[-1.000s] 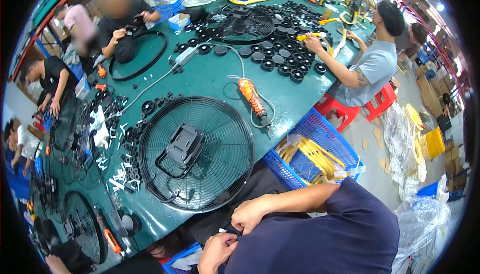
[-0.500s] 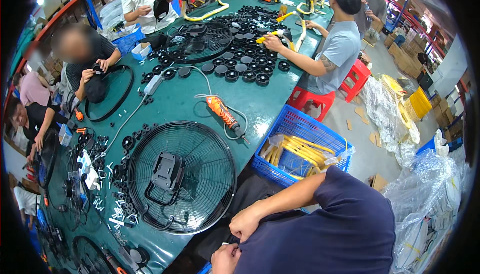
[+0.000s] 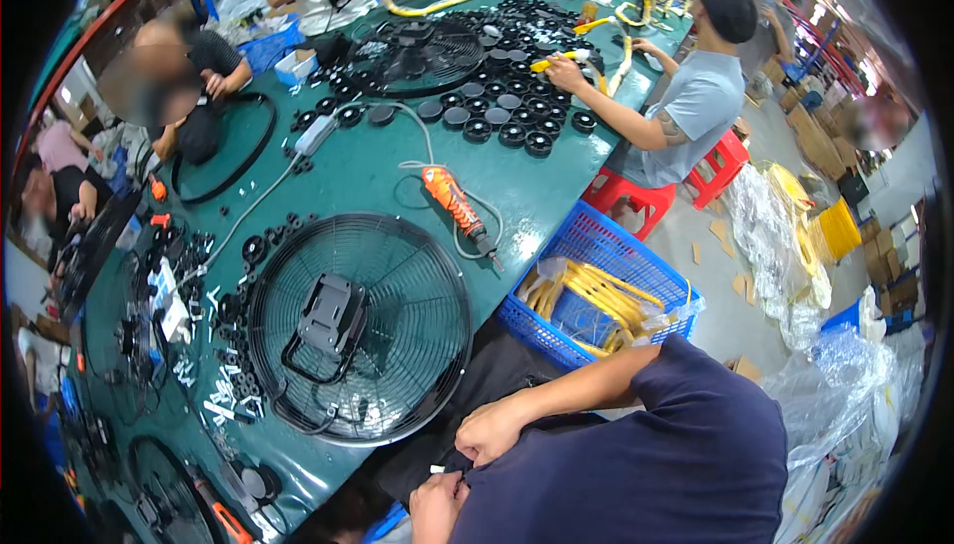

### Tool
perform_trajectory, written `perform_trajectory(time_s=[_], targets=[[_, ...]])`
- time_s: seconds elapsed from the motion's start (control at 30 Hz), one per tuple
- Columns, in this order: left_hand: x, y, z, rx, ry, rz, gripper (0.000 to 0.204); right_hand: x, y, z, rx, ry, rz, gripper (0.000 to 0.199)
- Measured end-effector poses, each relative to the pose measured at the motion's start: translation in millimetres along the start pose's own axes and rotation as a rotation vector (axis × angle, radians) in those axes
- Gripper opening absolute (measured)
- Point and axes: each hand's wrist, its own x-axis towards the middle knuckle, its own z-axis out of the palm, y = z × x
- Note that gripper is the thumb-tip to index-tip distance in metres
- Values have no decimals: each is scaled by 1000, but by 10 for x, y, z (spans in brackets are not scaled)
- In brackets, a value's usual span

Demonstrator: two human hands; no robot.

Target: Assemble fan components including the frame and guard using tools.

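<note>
At the lower edge my right hand (image 3: 491, 433) is closed, its fingers curled down near my dark shirt hem. Just below it my left hand (image 3: 437, 506) is closed too, fingers curled against the shirt. A small white piece (image 3: 437, 468) shows by the left fingertips, next to dark cloth. What either hand grips is hidden. Nearest on the green table (image 3: 328, 181) lies a round black fan guard (image 3: 407, 365) with a black bracket (image 3: 330, 315) at its middle. Beyond the guard lies an orange corded screwdriver (image 3: 455, 208), its bit pointing toward me.
A blue basket (image 3: 542, 330) of yellow tubing (image 3: 616, 301) stands beside me to the right. Black round caps (image 3: 497, 112) cover the far table. White fittings (image 3: 224, 390) lie left of the guard. A co-worker in grey-blue (image 3: 701, 102) sits beyond; others work along the left.
Both hands stay close together at my shirt, shifting slightly. The white piece now shows more clearly above the left fingers. My view has tilted a little, shifting the far table rightward.
</note>
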Motion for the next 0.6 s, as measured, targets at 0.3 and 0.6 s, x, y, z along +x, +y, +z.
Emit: perform_trajectory(time_s=[0.3, 0.6], targets=[[-140, -38, -9, -119, 175, 2, 14, -351, 20, -105, 316, 146, 164, 36], [-718, -436, 421, -1194, 607, -565, 29, -1297, 302, -94, 1545, 557, 848, 33]])
